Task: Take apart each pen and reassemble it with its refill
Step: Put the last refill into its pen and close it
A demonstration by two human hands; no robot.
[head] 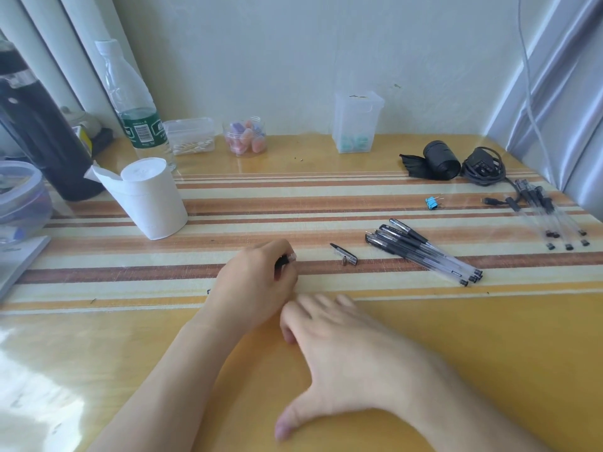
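Yellow-orange wood shows on the tabletop [424, 337], with a striped cloth [293, 203] of brown and cream bands laid across its middle under a clear cover. The left hand [254, 282] rests on the cloth with its fingers [287, 259] curled shut around a pen part [281, 262], of which only a short black end shows past the fingertips. The right hand [342, 347] lies just beside it over the bare wood, blurred, fingers spread and loose, thumb stretched toward the near edge, holding nothing.

Just right of the left hand lie a black pen cap [344, 253] and a small dark tip piece [344, 261], touching each other. Further right a bundle of assembled pens [424, 252] lies slantwise, black grips up, clear barrels down. Well apart, at the right edge, sits a group of clear pen barrels [551, 216] with small black end plugs [567, 246] beside them. A blue binder clip [432, 202] lies between the two groups, further back.

Nothing stands between the hands and the pens. Behind the left hand a roll of white tissue [153, 200] stands upright. Along the wall are a plastic water bottle [133, 106], a box of cotton swabs [191, 137], a clear jar [244, 137] of pink and purple pieces, a frosted plastic container [357, 122], a black cylinder [440, 159] and a coiled black cable [484, 166].
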